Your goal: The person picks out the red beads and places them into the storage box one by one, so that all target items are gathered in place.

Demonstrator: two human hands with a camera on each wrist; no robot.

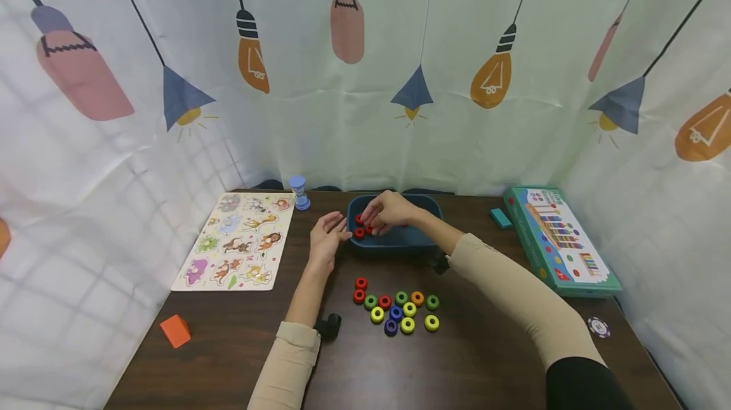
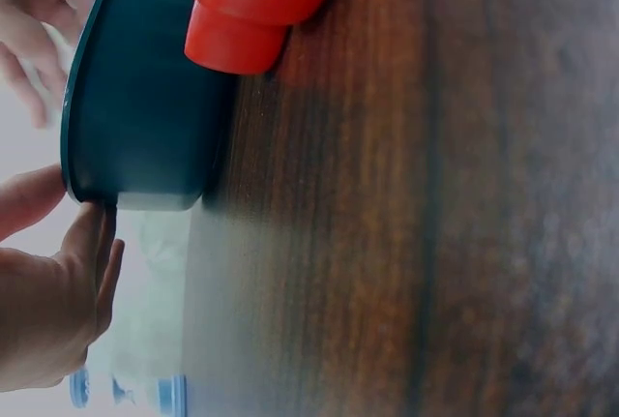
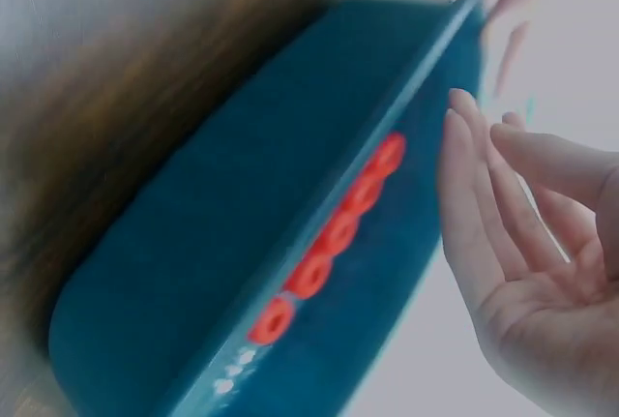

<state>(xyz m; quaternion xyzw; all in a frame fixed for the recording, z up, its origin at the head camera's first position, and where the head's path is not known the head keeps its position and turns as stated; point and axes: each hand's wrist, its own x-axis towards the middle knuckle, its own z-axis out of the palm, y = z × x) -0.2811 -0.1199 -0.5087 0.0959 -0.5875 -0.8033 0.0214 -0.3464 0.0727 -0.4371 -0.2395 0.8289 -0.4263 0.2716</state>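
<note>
A dark blue plastic tray (image 1: 394,246) stands near the back of the table, with several red ring beads (image 3: 340,231) inside it. At its left end my left hand (image 1: 327,242) holds the rim, thumb at the edge and fingers along the outer wall, as the left wrist view shows (image 2: 48,291). Over the tray hovers my right hand (image 1: 391,210), its fingers loosely bent and nothing visible between them. In the right wrist view that hand (image 3: 537,243) is beside the red rings. Part of the tray's inside is hidden by it.
In front of the tray lie loose ring beads in yellow (image 1: 407,325), green (image 1: 432,303), blue, orange and red. An animal puzzle board (image 1: 234,242) and sand timer (image 1: 299,193) are left; a green box (image 1: 562,242) and poker chip (image 1: 598,327) right. An orange block (image 1: 175,331) lies front left.
</note>
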